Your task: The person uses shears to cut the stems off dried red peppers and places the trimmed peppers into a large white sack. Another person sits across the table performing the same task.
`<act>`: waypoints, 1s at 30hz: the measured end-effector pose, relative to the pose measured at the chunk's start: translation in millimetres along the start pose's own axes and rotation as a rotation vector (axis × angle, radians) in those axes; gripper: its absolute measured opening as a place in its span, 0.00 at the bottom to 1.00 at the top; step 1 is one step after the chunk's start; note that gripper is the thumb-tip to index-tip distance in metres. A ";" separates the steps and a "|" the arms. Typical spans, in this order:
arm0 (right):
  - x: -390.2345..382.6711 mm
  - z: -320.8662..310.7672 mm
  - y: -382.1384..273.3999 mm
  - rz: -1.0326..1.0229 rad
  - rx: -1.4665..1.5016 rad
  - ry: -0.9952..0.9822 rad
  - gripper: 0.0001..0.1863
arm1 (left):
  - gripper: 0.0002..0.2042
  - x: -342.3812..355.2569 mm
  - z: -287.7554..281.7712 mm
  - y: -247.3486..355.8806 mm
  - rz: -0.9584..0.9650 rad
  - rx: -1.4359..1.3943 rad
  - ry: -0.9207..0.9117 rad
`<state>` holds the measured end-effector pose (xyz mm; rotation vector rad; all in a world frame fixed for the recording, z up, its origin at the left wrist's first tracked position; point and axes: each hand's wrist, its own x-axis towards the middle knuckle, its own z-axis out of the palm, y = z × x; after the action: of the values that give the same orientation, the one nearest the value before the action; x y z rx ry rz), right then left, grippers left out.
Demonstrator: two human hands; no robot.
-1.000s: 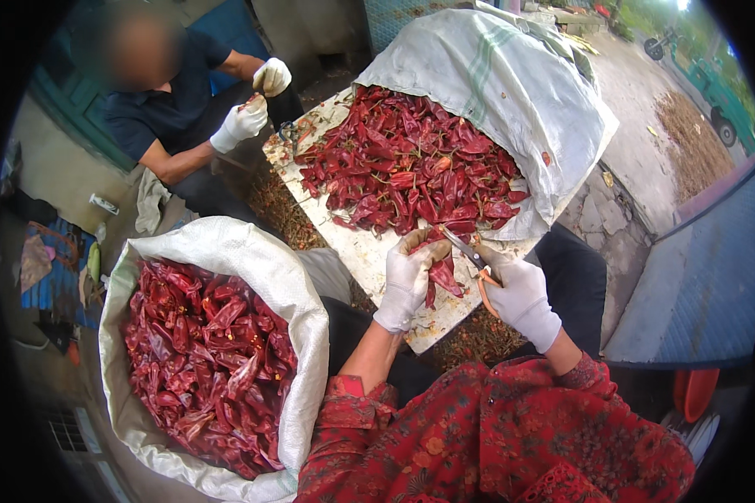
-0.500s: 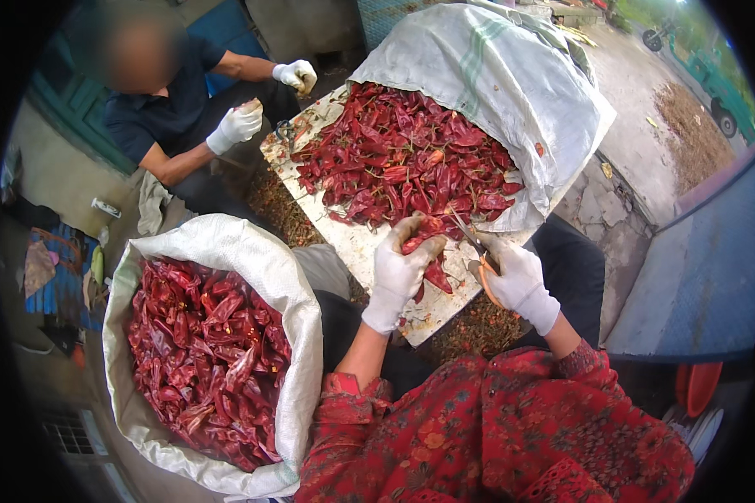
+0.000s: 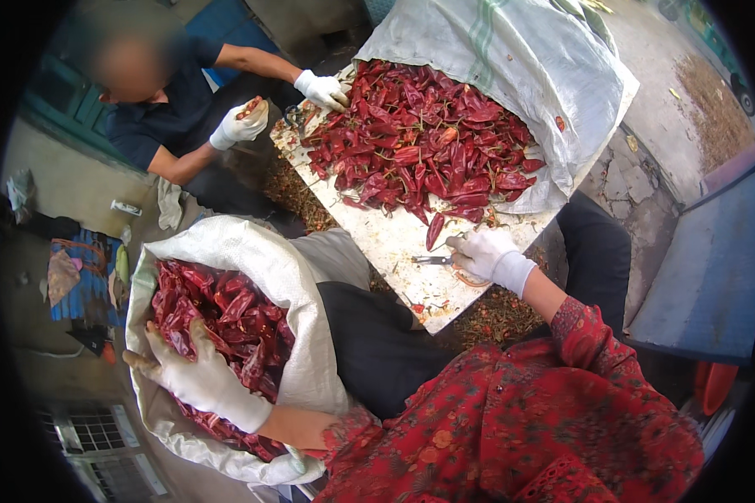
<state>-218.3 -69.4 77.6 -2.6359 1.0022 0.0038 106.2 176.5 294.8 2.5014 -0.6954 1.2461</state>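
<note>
My left hand (image 3: 200,373), in a stained white glove, is over the open white woven sack (image 3: 309,335) at the left, fingers spread above the dried red peppers (image 3: 226,314) inside. It holds nothing that I can see. On the pale board (image 3: 377,239), my gloved right hand (image 3: 486,256) is closed round the orange handles of a pair of scissors (image 3: 432,261), whose dark blades point left. Just beyond its fingertips lies a single red pepper (image 3: 435,230). Behind that spreads a large heap of dried red peppers (image 3: 419,142), stems still on many.
Across the board a person (image 3: 164,117) in white gloves reaches into the heap with one hand and holds red pieces in the other. A white sack (image 3: 528,75) spills the heap from behind. Stem litter (image 3: 499,323) covers the ground below. A blue panel (image 3: 705,268) stands at the right.
My left hand has gone from the board to the left sack, letting go of its peppers. My right hand's scissors now lie low, blades leftward. The other person's hand has reached the heap.
</note>
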 end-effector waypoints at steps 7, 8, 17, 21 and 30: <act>65.5 25.9 -31.1 0.106 -0.067 0.022 0.20 | 0.13 -37.5 -11.2 166.0 0.261 -1.173 -0.205; 73.4 28.2 -36.8 0.185 -0.120 -0.036 0.20 | 0.12 -45.2 1.1 182.9 0.369 -1.186 -0.316; 81.1 77.5 -12.2 0.354 0.159 0.254 0.17 | 0.10 -148.5 114.2 217.7 0.018 -1.380 -1.105; 64.8 57.9 -18.1 0.378 0.113 0.285 0.20 | 0.12 -165.2 122.4 229.1 -0.082 -1.510 -1.045; 64.6 41.2 -5.6 0.477 0.452 0.294 0.20 | 0.11 -173.4 143.2 234.5 -0.373 -1.667 -1.181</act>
<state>-161.4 -95.1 32.7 -1.9789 1.5026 -0.4556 -9.6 -32.6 74.8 1.3714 -0.8050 -0.8996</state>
